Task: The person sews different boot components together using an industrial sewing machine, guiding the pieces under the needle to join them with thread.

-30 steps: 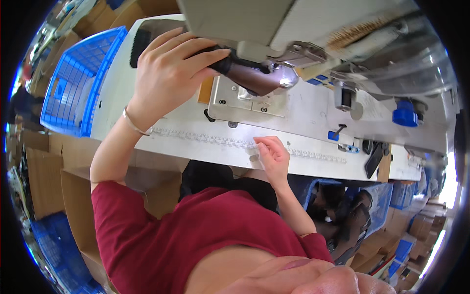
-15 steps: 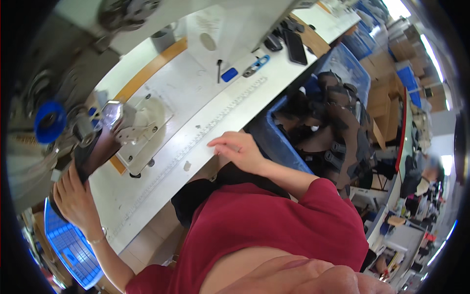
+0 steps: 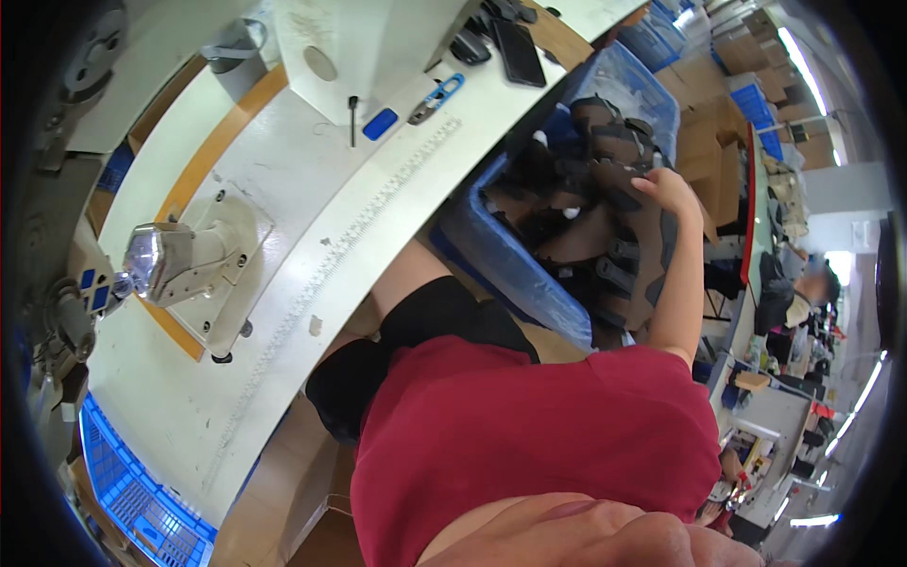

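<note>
My right hand (image 3: 673, 192) reaches over the blue bin (image 3: 543, 288) at the right. Its fingers are drawn together at the edge of a dark brown cut piece (image 3: 619, 184) on top of the heap; the fingertips are small and partly hidden. Similar brown and black pieces (image 3: 576, 236) lie loosely piled in the bin. My left hand is out of the picture. On the left of the white table (image 3: 331, 274) stands the post-like arm of a machine (image 3: 184, 265), with a shiny metal end and no piece on it.
A dark phone (image 3: 519, 52), blue-handled thread snips (image 3: 436, 98), a small blue block (image 3: 380, 125) and a thin black tool (image 3: 353, 121) lie on the table. A blue crate (image 3: 142, 491) stands at lower left. Cardboard boxes (image 3: 713, 180) are behind the bin.
My right hand has gone from above the table edge to the bin. My left hand, which held a dark piece at the machine, has left the view along with it. The view has turned slightly.
</note>
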`<state>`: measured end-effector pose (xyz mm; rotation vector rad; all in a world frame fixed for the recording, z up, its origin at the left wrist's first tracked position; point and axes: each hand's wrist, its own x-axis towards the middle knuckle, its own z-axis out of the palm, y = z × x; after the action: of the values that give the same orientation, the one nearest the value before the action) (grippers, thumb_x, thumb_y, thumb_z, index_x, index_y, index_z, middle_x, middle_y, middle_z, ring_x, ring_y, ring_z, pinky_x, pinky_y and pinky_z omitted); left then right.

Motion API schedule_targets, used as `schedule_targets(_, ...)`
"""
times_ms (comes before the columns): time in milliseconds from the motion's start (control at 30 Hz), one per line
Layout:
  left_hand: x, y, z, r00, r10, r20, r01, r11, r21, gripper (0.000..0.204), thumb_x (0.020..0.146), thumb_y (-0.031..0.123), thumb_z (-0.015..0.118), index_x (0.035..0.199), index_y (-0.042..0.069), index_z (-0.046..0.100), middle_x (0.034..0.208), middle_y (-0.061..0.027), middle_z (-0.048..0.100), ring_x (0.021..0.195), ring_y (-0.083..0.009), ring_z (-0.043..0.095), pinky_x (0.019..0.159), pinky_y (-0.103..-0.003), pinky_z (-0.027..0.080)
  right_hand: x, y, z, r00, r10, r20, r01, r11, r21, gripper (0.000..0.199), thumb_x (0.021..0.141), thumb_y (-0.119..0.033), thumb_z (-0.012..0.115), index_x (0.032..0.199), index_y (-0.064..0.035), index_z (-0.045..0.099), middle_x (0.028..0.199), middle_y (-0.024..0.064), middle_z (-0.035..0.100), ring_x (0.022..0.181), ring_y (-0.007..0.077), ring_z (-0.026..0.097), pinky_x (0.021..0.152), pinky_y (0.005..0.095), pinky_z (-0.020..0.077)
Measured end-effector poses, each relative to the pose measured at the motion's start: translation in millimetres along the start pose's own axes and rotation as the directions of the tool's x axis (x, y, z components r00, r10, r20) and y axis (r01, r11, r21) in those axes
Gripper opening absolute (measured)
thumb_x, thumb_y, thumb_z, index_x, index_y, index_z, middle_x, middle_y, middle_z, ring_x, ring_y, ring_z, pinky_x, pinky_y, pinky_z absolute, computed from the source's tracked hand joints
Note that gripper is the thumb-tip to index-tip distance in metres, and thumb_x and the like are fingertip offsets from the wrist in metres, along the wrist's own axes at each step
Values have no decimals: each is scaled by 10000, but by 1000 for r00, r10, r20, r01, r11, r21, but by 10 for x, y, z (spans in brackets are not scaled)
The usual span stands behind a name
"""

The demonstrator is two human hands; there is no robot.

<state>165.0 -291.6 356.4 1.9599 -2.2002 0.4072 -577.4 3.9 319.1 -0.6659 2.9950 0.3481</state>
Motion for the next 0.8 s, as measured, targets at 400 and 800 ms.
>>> schedule_targets(400,-252,1520,0,937,259,235,-40,746,-665,269,884,86,620,1140,7,642,1123,-128,663,1063,-250,613,945,-343,442,-879,-67,-460,810,-291,-509,558,115,822,243,931,-185,527,738,-37,541,778,8,478,764,125,432,715,267,351)
schedule_targets(800,346,2968,-359,604,469,-644,-750,63,-658,567,690,454,718,1094,71,613,1015,-88,571,942,-309,536,857,-403,434,-1322,-2553,-1029,189,-416,-890,662,723,-197,96,794,-265,566,838,-205,505,817,4,466,907,212,493,964,416,348)
